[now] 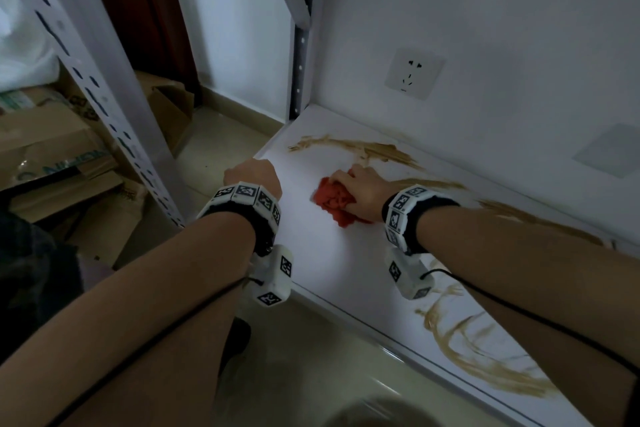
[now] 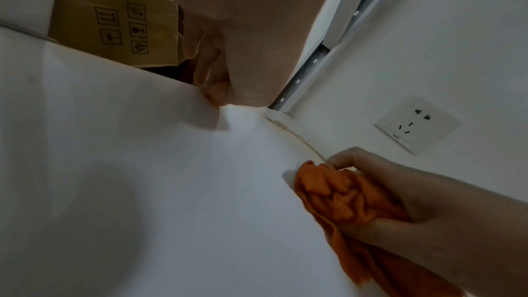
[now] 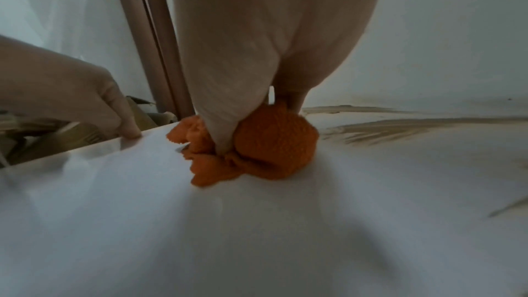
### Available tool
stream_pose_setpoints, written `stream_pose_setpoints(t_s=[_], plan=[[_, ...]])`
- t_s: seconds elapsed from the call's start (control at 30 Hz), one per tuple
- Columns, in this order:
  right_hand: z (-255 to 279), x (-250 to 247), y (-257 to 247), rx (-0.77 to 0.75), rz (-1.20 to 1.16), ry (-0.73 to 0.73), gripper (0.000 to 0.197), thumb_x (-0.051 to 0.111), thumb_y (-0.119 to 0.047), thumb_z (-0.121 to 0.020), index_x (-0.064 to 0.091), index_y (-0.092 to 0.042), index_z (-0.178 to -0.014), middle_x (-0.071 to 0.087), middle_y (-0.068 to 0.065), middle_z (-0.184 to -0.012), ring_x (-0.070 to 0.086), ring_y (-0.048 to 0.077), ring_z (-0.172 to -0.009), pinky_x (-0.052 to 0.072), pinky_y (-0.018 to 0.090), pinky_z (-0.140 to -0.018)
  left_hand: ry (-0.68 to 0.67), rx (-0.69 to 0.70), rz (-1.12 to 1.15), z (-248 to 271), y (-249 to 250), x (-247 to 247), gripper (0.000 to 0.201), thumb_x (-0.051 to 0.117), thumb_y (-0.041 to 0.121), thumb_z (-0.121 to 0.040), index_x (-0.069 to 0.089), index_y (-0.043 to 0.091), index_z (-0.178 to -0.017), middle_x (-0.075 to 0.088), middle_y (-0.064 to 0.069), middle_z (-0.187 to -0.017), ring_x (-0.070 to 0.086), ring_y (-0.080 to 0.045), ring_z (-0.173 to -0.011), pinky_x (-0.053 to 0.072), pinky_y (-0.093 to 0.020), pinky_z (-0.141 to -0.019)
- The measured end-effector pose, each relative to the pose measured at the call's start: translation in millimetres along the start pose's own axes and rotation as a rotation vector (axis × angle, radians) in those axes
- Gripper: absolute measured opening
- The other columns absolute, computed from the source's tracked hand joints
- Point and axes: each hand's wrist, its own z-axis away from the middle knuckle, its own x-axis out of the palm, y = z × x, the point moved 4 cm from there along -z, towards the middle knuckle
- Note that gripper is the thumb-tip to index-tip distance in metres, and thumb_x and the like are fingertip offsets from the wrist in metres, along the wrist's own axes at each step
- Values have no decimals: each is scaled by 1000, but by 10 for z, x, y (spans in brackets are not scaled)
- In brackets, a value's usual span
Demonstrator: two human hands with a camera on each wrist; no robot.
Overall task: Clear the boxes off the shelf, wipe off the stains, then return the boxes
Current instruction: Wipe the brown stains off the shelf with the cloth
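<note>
On the white shelf [image 1: 332, 253], the right hand [image 1: 363, 191] grasps a bunched orange cloth [image 1: 334, 199].
Brown stains [image 1: 374, 151] run just beyond and rightward (right hand nearer); the left hand [image 1: 252, 177] curls over the shelf's edge, boxes [image 1: 52, 149] on the floor.

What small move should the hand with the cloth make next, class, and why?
Probably push the orange cloth forward into the brown stain just beyond it: the right hand grips the cloth bunched on the shelf, and that smear is unwiped.

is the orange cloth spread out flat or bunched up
Bunched up. The orange cloth is a crumpled wad with folds and a loose edge, gripped by the right hand against the white shelf.
</note>
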Motion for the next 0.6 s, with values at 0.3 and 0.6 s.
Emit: stream_pose_setpoints(t_s=[0.3,0.6], plan=[[-151,-19,-304,-37,-146,58,79,69,-34,-80,25,-26,-146,15,6,-151,33,37,-129,33,44,-109,-100,-24,-93,0,13,-14,17,47,11,-89,55,11,-75,65,-7,-91,58,-22,-75,47,-28,-73],[19,54,-552,-406,235,-56,53,44,-23,-97,27,-27,-148,19,9,-156,20,31,-142,14,34,-115,-114,-33,-91,-33,3,-40,28,47,10,-89,42,12,-61,65,-7,-95,60,-22,-82,43,-27,-72]])
